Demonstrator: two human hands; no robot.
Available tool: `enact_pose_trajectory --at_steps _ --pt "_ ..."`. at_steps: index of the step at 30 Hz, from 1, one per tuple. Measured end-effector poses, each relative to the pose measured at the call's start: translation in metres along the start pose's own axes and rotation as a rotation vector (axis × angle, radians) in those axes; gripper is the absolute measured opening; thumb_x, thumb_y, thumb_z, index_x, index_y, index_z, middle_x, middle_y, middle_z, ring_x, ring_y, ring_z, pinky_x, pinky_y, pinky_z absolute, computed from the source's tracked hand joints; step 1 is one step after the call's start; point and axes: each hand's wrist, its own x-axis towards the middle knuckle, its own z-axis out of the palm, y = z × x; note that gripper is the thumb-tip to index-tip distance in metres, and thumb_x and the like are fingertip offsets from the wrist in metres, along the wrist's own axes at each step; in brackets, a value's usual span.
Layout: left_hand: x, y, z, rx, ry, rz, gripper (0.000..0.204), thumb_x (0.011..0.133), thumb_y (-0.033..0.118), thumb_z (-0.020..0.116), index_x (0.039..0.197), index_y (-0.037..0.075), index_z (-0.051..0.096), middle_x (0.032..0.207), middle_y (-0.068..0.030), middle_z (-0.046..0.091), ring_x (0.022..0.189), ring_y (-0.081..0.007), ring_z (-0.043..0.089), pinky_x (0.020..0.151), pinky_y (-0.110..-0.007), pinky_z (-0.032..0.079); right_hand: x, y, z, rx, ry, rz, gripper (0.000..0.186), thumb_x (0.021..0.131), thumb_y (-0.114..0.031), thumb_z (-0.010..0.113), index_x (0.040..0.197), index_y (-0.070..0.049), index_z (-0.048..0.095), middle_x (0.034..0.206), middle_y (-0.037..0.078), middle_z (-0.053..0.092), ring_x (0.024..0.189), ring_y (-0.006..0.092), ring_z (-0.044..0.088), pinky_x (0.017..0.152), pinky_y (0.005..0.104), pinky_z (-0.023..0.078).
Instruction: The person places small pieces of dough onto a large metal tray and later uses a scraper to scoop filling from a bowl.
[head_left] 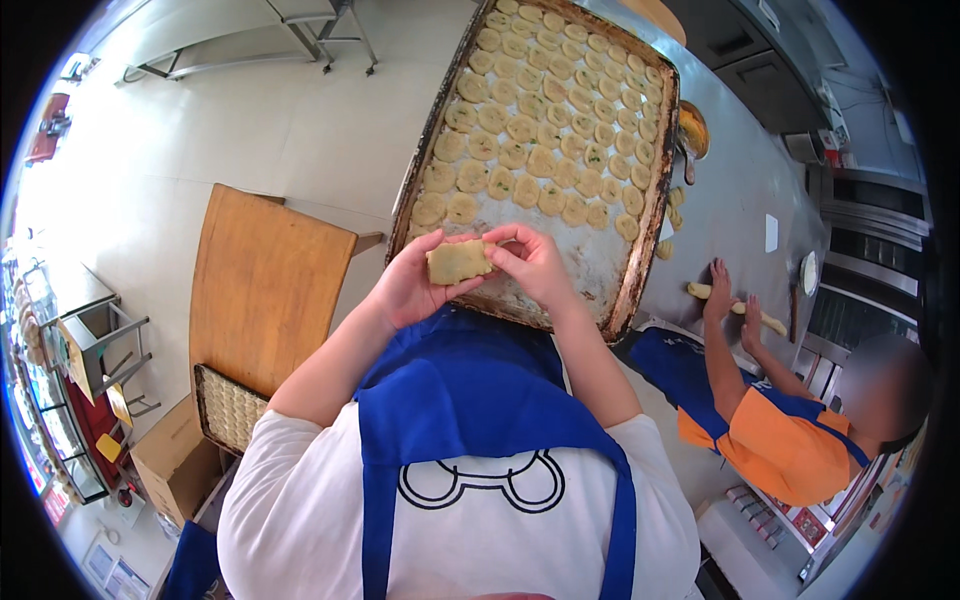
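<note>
A flat, roughly rectangular piece of pale yellow dough (458, 262) lies across the fingers of my left hand (405, 287), whose thumb rests along its upper edge. My right hand (535, 265) pinches the dough's right end between thumb and fingers. Both hands are above the near edge of a large, dark-rimmed baking tray (590, 290). Rows of small flattened dough rounds (540, 162) cover its far and middle part, some flecked with green. Bare metal shows in the tray's near part.
At the right, a person in orange rolls a dough log (738, 306) on the steel worktable (735, 190). A bowl with orange filling (692, 130) stands beside the tray. To the left are a wooden table (265, 290), a second filled tray (228, 412) and a cardboard box (175, 455).
</note>
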Motion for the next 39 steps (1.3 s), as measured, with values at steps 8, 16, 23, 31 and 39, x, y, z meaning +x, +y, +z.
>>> enact_pose_trajectory --at_steps 8,16,23,31,39 --pt "-0.01 -0.005 -0.016 -0.142 -0.006 0.022 0.059 0.102 0.04 0.043 0.14 -0.005 0.042 0.139 -0.0265 0.048 0.132 -0.0471 0.045 0.108 -0.045 0.046 0.017 0.013 -0.007 -0.222 0.239 -0.178 0.014 0.089 -0.01 0.072 0.097 0.001 0.068 0.095 0.006 0.068 0.077 0.0096 0.066 0.066 0.0269 0.055" --pt "-0.02 0.015 -0.015 -0.098 -0.028 0.135 0.057 0.102 0.039 0.045 0.14 -0.003 0.044 0.139 -0.0219 0.049 0.133 -0.0475 0.042 0.108 -0.045 0.045 0.045 -0.003 0.004 -1.194 0.24 -0.42 0.027 0.08 -0.015 0.073 0.104 -0.003 0.068 0.104 0.01 0.062 0.087 0.0277 0.066 0.077 0.0378 0.054" --pt "-0.031 0.017 -0.018 -0.125 -0.062 0.099 0.064 0.1 0.041 0.048 0.146 -0.001 0.037 0.145 -0.0239 0.044 0.136 -0.0458 0.039 0.113 -0.048 0.037 0.046 0.008 -0.004 -1.321 0.243 -0.488 0.037 0.083 -0.02 0.071 0.116 -0.006 0.064 0.117 0.013 0.056 0.109 0.0323 0.057 0.09 0.0431 0.049" --pt "-0.036 0.019 -0.021 -0.176 -0.142 0.059 0.074 0.097 0.046 0.05 0.15 -0.001 0.029 0.149 -0.0216 0.04 0.138 -0.0349 0.039 0.115 -0.048 0.034 0.104 -0.002 0.009 -1.627 0.547 -0.464 0.053 0.093 -0.037 0.056 0.139 -0.011 0.048 0.139 0.016 0.041 0.131 0.0321 0.038 0.109 0.0512 0.027" --pt "-0.044 0.022 -0.017 -0.124 -0.089 0.112 0.066 0.101 0.041 0.045 0.148 -0.003 0.032 0.149 -0.0177 0.041 0.137 -0.031 0.041 0.114 -0.047 0.036 0.116 0.018 -0.001 -1.643 0.575 -0.483 0.063 0.093 -0.049 0.054 0.144 -0.013 0.044 0.144 0.018 0.038 0.136 0.0341 0.032 0.111 0.0568 0.019"
